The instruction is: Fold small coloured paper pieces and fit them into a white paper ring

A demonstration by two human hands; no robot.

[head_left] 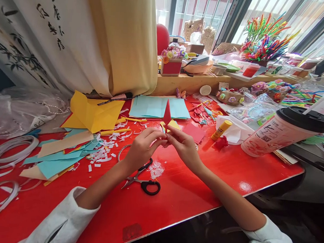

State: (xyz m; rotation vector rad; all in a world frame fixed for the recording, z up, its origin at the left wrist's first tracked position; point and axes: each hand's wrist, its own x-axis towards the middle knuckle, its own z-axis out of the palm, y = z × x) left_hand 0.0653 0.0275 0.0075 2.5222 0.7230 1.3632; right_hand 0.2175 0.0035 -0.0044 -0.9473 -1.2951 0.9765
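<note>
A small folded piece of red paper (pixel 167 113) stands upright, its narrow tip pointing up, held at its base between both hands above the red table. My left hand (pixel 146 146) pinches the base from the left, fingers closed. From the right, my right hand (pixel 184 147) pinches it too, and the fingertips of both hands meet. The lowest part of the paper is hidden by the fingers. Black-handled scissors (pixel 145 178) lie open on the table below my left hand. Behind the fingers is a bit of yellow paper (pixel 174 125), with flat red paper (pixel 194 132) beside it.
Yellow sheets (pixel 94 112), light blue sheets (pixel 160 107), paper strips and white scraps (pixel 103 150) cover the left and back. A glue stick (pixel 221 130) and a large lidded cup (pixel 283 133) stand at right. Tape rolls (pixel 14 149) lie far left. Crafts crowd the sill.
</note>
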